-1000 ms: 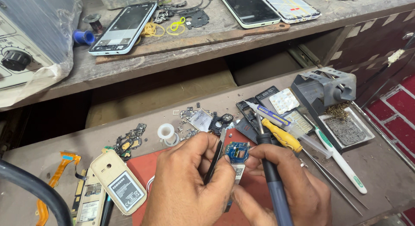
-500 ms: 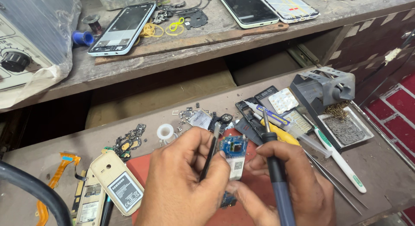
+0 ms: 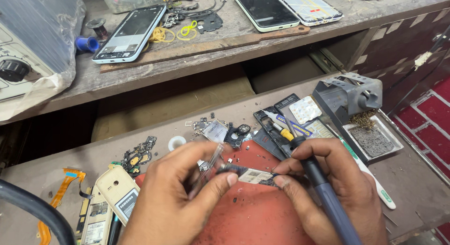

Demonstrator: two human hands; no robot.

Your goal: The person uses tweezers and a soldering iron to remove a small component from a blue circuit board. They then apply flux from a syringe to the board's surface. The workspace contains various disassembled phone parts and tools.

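My left hand (image 3: 180, 198) pinches a small phone circuit board (image 3: 253, 175) by its left end with thumb and forefinger. A pair of thin tweezers (image 3: 209, 164), blurred, also sits in its fingers. My right hand (image 3: 340, 184) grips the blue-grey handle of a soldering iron (image 3: 328, 205), and its forefinger tip steadies the board's right end. The iron's yellow collar and tip (image 3: 286, 132) point up and away from the board. Both hands hover over a red work mat (image 3: 253, 214).
A soldering iron stand (image 3: 349, 97) with a sponge tray (image 3: 372, 141) stands at the right, and a white tool (image 3: 372, 181) lies beside it. Loose parts, a solder roll (image 3: 177, 143), a cream keypad phone (image 3: 119, 193) and an orange flex cable (image 3: 60, 188) lie left. Smartphones (image 3: 129, 34) rest on the upper shelf.
The circuit board has been turned from facing up to nearly edge-on, and both hands now hold its ends. The soldering iron stays in my right hand.
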